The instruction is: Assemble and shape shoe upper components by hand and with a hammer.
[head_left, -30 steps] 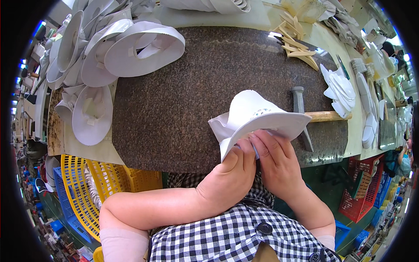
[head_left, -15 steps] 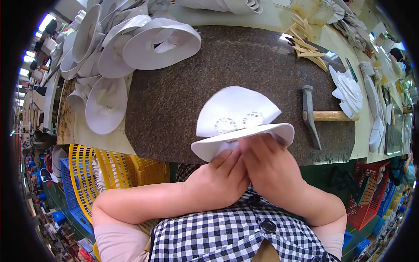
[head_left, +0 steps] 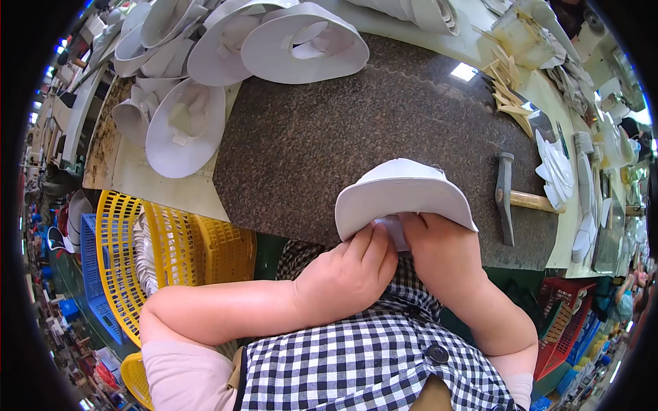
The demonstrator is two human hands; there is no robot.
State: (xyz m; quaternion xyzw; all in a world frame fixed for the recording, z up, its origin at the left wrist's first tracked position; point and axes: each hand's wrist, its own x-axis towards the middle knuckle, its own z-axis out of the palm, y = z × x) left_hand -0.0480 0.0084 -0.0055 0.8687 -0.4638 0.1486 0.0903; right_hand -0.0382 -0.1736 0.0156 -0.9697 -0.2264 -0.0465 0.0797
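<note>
A white, cap-shaped piece with a wide flared rim point(head_left: 411, 193) is held at the near edge of the dark stone slab, its rim tilted toward me. My left hand point(head_left: 351, 270) has its fingers bent against the near underside of the piece, closed on it. On the other side my right hand point(head_left: 439, 253) reaches up under the rim, gripping it; these fingertips are hidden inside. A small white flap point(head_left: 393, 231) shows between the two hands.
The speckled slab point(head_left: 356, 116) covers the bench. A hammer point(head_left: 508, 198) lies at its right, near white cut pieces point(head_left: 554, 170) and pale wedge-like strips point(head_left: 508, 96). Similar white flared pieces point(head_left: 301, 58) pile up at the far left. Below stands a yellow basket point(head_left: 175, 246).
The white piece has been tipped so its flared rim faces me more, and its printed upper flap no longer shows. My hands have parted a little, and the view has shifted.
</note>
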